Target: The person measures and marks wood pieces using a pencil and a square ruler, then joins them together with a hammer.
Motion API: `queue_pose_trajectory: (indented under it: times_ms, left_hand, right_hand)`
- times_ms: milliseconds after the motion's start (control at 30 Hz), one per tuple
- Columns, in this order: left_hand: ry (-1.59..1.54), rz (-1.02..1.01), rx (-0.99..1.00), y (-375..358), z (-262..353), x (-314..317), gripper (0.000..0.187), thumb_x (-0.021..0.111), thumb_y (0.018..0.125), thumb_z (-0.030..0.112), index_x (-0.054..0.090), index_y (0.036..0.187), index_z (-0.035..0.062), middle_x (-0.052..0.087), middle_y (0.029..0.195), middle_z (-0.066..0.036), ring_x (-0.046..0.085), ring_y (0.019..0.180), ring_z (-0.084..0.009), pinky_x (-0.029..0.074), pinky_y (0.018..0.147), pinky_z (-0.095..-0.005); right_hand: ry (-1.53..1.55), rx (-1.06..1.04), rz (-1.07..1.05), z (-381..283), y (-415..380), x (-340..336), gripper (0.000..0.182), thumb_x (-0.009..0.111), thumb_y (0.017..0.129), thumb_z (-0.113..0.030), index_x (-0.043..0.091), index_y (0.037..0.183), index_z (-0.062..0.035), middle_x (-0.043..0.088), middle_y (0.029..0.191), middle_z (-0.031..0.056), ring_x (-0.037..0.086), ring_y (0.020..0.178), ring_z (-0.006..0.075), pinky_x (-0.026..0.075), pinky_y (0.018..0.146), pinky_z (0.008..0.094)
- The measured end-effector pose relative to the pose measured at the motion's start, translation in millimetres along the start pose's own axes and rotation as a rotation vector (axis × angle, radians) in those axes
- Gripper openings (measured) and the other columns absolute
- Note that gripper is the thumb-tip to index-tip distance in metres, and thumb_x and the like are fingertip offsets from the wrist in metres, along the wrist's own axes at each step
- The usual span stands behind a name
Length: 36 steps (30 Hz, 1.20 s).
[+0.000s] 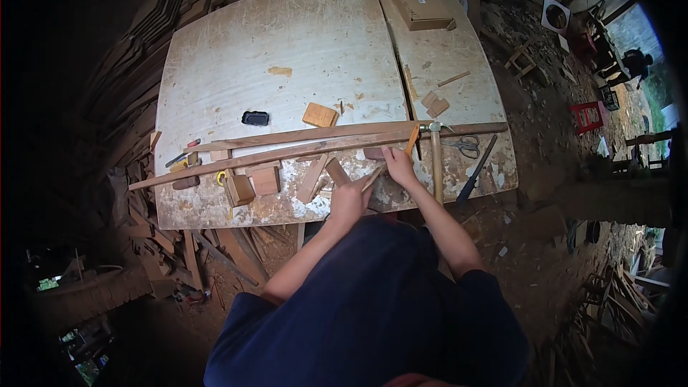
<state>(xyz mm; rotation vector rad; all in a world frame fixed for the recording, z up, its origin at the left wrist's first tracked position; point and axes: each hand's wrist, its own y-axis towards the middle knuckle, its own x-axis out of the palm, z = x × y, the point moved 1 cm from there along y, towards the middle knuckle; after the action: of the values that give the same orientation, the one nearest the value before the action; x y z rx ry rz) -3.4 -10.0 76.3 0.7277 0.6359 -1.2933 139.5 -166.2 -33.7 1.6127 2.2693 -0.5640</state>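
At the near edge of the worktable (236, 50), my left hand (348, 203) is closed around a small thin wooden piece (373, 177) that slants up to the right. My right hand (398, 166) is closed by a dark brown block (373, 153), its fingers near the upper end of the thin piece; what it grips is too small to make out. Left of my hands lie small wooden blocks (264, 180) and a flat wooden strip (311, 180). Two long wooden strips (287, 149) run across the table just beyond my hands.
A hammer (436, 161), scissors (464, 145) and a dark-handled tool (477, 168) lie to the right. Farther back are a yellowish block (319, 115), a black tray (255, 118) and a cardboard box (420, 5). Stacked planks (136, 50) stand beyond the left edge.
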Motion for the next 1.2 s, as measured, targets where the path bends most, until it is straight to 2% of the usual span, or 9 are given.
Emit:
queue_pose_trajectory:
  times_ms: [133, 233, 300, 433, 633, 833, 933, 1033, 1200]
  left_hand:
    - [-0.030, 0.008, -0.060, -2, -10, -1, 0.027, 0.078, 0.094, 0.023, 0.077, 0.117, 0.0082, 0.075, 0.084, -0.023, 0.073, 0.073, -0.0433, 0.060, 0.065, -0.0511]
    - [-0.047, 0.048, -0.058, -7, -16, -1, 0.028, 0.079, 0.094, 0.024, 0.077, 0.117, 0.0082, 0.075, 0.085, -0.023, 0.073, 0.073, -0.0438, 0.060, 0.065, -0.0511]
    - [-0.062, 0.074, -0.053, -11, -19, 0, 0.029, 0.079, 0.094, 0.024, 0.078, 0.117, 0.0081, 0.076, 0.086, -0.023, 0.073, 0.074, -0.0438, 0.060, 0.066, -0.0508]
    - [-0.073, 0.073, -0.083, -11, -22, -1, 0.029, 0.079, 0.094, 0.025, 0.078, 0.117, 0.0077, 0.076, 0.087, -0.023, 0.074, 0.076, -0.0435, 0.061, 0.068, -0.0503]
    - [-0.084, 0.054, -0.082, -9, -19, -6, 0.028, 0.077, 0.096, 0.025, 0.077, 0.117, 0.0067, 0.075, 0.084, -0.024, 0.073, 0.075, -0.0448, 0.059, 0.068, -0.0522]
    - [-0.112, 0.051, -0.083, 2, -18, -4, 0.029, 0.075, 0.097, 0.025, 0.077, 0.119, 0.0075, 0.074, 0.082, -0.025, 0.073, 0.075, -0.0452, 0.059, 0.068, -0.0529]
    - [-0.106, 0.071, -0.023, 14, -13, -5, 0.032, 0.078, 0.096, 0.027, 0.078, 0.115, 0.0014, 0.075, 0.084, -0.026, 0.073, 0.073, -0.0444, 0.059, 0.066, -0.0506]
    - [-0.093, 0.045, -0.019, 24, -13, -1, 0.031, 0.077, 0.096, 0.027, 0.078, 0.114, 0.0025, 0.075, 0.084, -0.025, 0.073, 0.073, -0.0450, 0.058, 0.065, -0.0516]
    - [-0.095, -0.002, -0.010, 31, -6, -8, 0.028, 0.075, 0.096, 0.024, 0.076, 0.120, 0.0089, 0.074, 0.082, -0.024, 0.073, 0.076, -0.0439, 0.058, 0.068, -0.0523]
  right_hand:
    - [0.208, -0.349, -0.100, -47, 12, 13, 0.039, 0.063, 0.108, -0.034, 0.072, 0.116, 0.0035, 0.073, 0.116, 0.0241, 0.072, 0.107, 0.0356, 0.054, 0.090, 0.0448]
    - [-0.146, -0.359, 0.157, -53, 23, -11, 0.035, 0.071, 0.102, -0.032, 0.071, 0.120, -0.0010, 0.069, 0.127, 0.0216, 0.067, 0.115, 0.0372, 0.053, 0.096, 0.0449]
    - [-0.231, -0.036, 0.278, -15, 30, -23, 0.032, 0.076, 0.095, -0.029, 0.073, 0.112, -0.0020, 0.071, 0.119, 0.0199, 0.066, 0.114, 0.0380, 0.052, 0.098, 0.0464]
    - [-0.348, 0.043, 0.307, 77, 27, -26, 0.020, 0.079, 0.088, -0.023, 0.072, 0.093, -0.0047, 0.067, 0.095, 0.0181, 0.067, 0.102, 0.0385, 0.054, 0.092, 0.0478]
    - [-0.146, 0.261, 0.269, 75, 10, -22, 0.018, 0.082, 0.083, -0.017, 0.071, 0.089, -0.0051, 0.072, 0.091, 0.0153, 0.072, 0.098, 0.0363, 0.056, 0.085, 0.0448]
    - [0.000, 0.040, 0.587, 75, 22, -14, 0.025, 0.085, 0.087, -0.022, 0.071, 0.099, -0.0038, 0.074, 0.093, 0.0106, 0.075, 0.089, 0.0290, 0.057, 0.079, 0.0408]
    - [0.244, 0.275, 0.237, -5, 2, -56, 0.019, 0.078, 0.096, -0.020, 0.073, 0.103, -0.0033, 0.073, 0.099, 0.0105, 0.072, 0.098, 0.0222, 0.056, 0.086, 0.0354]
    - [0.188, -0.177, 0.284, -66, -15, -78, 0.017, 0.069, 0.104, -0.017, 0.074, 0.111, -0.0021, 0.073, 0.104, 0.0094, 0.069, 0.103, 0.0174, 0.053, 0.091, 0.0316]
    - [0.325, -0.106, -0.242, -89, -19, -85, 0.022, 0.067, 0.105, -0.016, 0.076, 0.121, -0.0043, 0.077, 0.109, 0.0075, 0.070, 0.101, 0.0169, 0.055, 0.088, 0.0323]
